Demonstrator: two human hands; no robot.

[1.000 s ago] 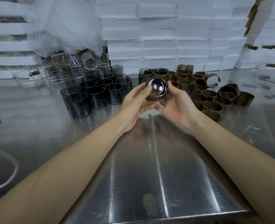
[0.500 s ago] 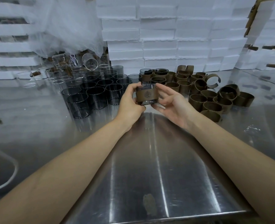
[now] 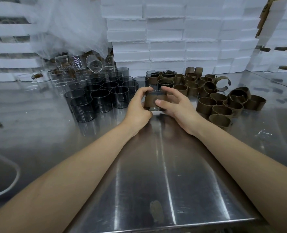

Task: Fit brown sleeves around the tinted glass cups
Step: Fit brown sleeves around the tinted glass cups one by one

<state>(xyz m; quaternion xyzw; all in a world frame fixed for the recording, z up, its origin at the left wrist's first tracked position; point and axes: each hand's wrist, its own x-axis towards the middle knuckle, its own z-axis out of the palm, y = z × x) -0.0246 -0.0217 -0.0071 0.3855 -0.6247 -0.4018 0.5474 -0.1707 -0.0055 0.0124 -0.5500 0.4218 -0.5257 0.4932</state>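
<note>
Cup (image 3: 154,93) sat gripped between curled left hand (image 3: 138,105) and right hand (image 3: 177,107); brown sleeve (image 3: 150,101) under right thumb. Step wanted band level, snug, grip light.

Smoky-grey cup (image 3: 154,94), brown sleeve (image 3: 153,100); white boxes (image 3: 166,34); silver steel table (image 3: 156,174).

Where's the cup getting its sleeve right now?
Head view, centre: the sleeved cup is gripped by left hand and right hand, bare tinted cups at left, loose brown sleeves at right.
</note>
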